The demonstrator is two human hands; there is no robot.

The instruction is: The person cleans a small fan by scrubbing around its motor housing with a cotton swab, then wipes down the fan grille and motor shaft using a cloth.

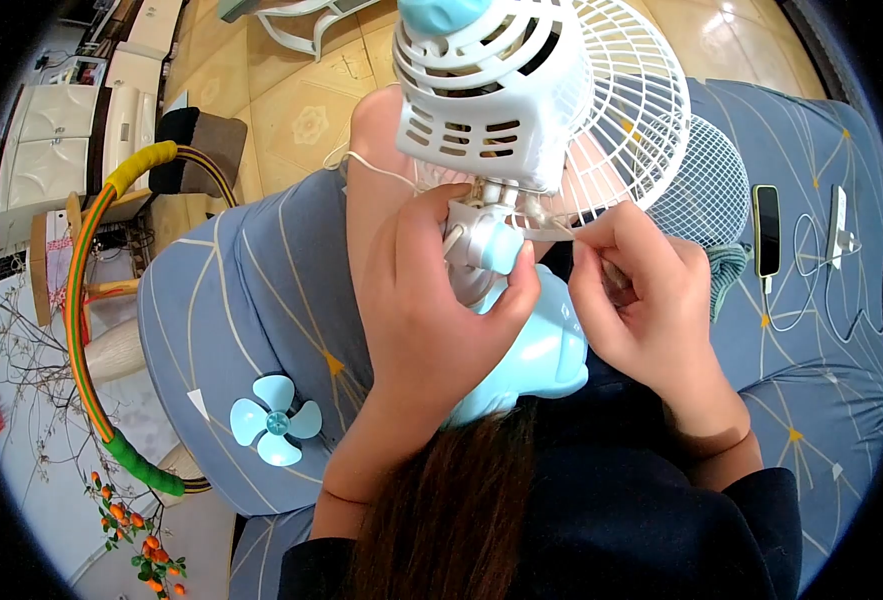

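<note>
A small electric fan lies in my lap, its white motor housing (481,125) pointing away from me and its light blue base (536,350) against my body. My left hand (416,285) is closed around the white neck, thumb by the light blue knob (501,248). Beside the neck, my right hand (646,290) pinches what looks like a thin pale wire (558,226); its far end is hard to make out. The white front grille (636,100) is on the housing's right side. A white power cord (386,172) trails off to the left.
On the grey-blue patterned sofa cover lie a light blue fan blade (276,421), a round mesh cover (711,180), a phone (766,230) and a white power strip (838,225). A striped hoop (76,310) leans at left. A dark stool (201,150) stands beyond.
</note>
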